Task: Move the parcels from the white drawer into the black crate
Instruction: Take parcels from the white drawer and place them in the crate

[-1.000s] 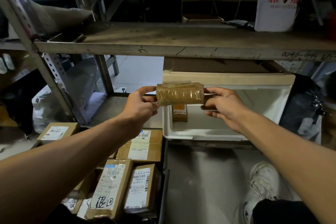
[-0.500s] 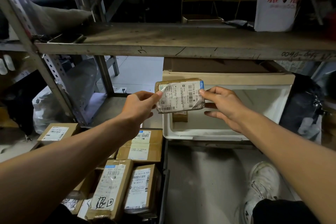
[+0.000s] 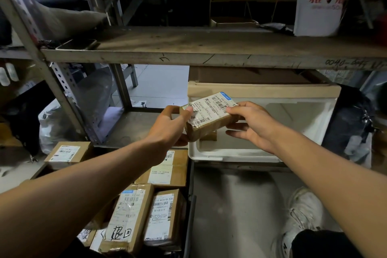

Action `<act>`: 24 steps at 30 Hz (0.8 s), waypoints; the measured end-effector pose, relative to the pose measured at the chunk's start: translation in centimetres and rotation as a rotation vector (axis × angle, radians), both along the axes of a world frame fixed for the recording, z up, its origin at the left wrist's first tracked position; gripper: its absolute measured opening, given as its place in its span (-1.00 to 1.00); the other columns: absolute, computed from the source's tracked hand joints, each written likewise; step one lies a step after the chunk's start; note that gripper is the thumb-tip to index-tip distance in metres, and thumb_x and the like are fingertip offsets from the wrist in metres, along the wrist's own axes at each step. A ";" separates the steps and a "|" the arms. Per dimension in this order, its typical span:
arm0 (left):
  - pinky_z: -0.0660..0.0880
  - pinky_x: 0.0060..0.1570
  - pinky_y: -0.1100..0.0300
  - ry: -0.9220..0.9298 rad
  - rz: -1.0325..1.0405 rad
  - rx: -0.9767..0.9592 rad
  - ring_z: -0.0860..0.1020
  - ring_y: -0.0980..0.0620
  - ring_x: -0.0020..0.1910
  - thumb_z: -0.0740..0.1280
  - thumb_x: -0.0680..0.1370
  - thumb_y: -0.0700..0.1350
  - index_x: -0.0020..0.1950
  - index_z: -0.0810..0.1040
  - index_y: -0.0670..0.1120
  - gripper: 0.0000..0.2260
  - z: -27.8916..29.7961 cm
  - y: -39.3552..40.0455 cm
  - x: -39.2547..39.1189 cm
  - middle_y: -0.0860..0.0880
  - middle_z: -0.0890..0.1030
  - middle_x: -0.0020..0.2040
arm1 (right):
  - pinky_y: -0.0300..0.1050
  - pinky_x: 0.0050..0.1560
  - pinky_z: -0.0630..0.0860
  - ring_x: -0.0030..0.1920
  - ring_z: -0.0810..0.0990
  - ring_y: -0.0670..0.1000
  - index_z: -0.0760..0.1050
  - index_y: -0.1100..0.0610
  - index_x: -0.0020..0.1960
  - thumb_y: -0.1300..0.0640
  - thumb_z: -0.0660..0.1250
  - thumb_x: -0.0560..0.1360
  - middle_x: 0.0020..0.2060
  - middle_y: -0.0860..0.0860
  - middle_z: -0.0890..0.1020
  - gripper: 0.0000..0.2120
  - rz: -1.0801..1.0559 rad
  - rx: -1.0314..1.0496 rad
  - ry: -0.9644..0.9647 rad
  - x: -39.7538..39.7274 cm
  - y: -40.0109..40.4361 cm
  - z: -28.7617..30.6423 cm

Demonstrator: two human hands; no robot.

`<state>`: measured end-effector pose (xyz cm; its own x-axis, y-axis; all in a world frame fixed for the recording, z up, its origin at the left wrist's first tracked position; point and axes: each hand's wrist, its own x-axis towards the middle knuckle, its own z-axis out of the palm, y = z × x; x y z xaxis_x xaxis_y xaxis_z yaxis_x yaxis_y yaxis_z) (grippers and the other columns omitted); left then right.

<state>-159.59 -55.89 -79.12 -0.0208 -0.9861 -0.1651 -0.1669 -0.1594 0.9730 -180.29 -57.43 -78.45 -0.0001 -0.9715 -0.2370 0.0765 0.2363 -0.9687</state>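
Parcel sits pinched between left hand and right hand, above the white drawer's front-left corner — best kept level, then swung left and lowered into the black crate onto the stacked boxes.

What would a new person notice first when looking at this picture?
First, the small brown parcel with a white label, held up in the middle by both hands: the left hand grips its left end, the right hand pinches its right end. Just behind it stands the pulled-out white drawer, with another parcel partly hidden inside. At lower left, the black crate holds several labelled parcels.
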 end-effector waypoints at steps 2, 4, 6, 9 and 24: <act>0.63 -0.18 0.12 0.005 -0.032 0.030 0.73 -0.04 -0.18 0.29 0.62 0.15 0.23 0.45 0.03 -0.73 0.0 0.0 -0.1 -0.04 0.72 -0.05 | 0.00 -0.03 0.66 -0.10 0.65 0.09 0.54 0.13 0.06 0.24 0.38 0.56 -0.10 0.10 0.68 -0.91 -0.023 -0.008 -0.034 0.2 -0.1 0.0; 0.66 -0.09 0.05 0.000 -0.046 0.069 0.73 -0.08 -0.14 0.34 0.60 0.13 0.23 0.45 -0.02 -0.69 -0.1 -0.1 -0.2 -0.09 0.72 -0.05 | -0.06 -0.08 0.67 -0.13 0.66 0.08 0.57 0.16 0.10 0.28 0.38 0.56 -0.10 0.13 0.70 -0.86 -0.059 -0.020 -0.073 0.5 -0.4 0.0; 0.65 0.03 -0.03 0.024 -0.065 0.119 0.72 -0.15 -0.07 0.39 0.58 0.04 0.23 0.43 -0.10 -0.67 0.0 -0.2 -0.2 -0.16 0.72 -0.02 | -0.10 -0.14 0.66 -0.13 0.70 0.07 0.53 0.18 0.16 0.29 0.40 0.54 -0.04 0.15 0.72 -0.79 -0.100 -0.024 -0.105 0.7 -0.6 -0.2; 0.63 0.10 -0.03 0.086 -0.094 0.172 0.69 -0.19 0.06 0.39 0.57 -0.09 0.27 0.45 -0.17 -0.67 0.2 -0.3 0.2 -0.20 0.69 0.03 | -0.08 -0.10 0.68 -0.12 0.73 0.06 0.43 0.19 0.15 0.30 0.44 0.52 -0.01 0.19 0.72 -0.72 -0.168 -0.006 -0.154 1.0 -0.9 -0.5; 0.67 -0.07 0.01 0.180 -0.153 0.144 0.69 -0.19 0.04 0.28 0.60 -0.28 0.32 0.41 -0.04 -0.69 0.4 0.4 3.6 -0.20 0.65 0.14 | 0.12 0.04 0.65 -0.04 0.72 0.11 0.62 -0.11 0.06 0.31 0.26 0.61 -0.13 0.05 0.76 -0.67 0.187 0.049 -0.123 3.6 0.6 -0.8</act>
<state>-156.02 -55.48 -78.72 -0.2092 -0.9360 -0.2832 -0.0263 -0.2842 0.9584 -176.72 -56.83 -79.22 0.2110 -0.9391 -0.2712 0.1439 0.3043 -0.9416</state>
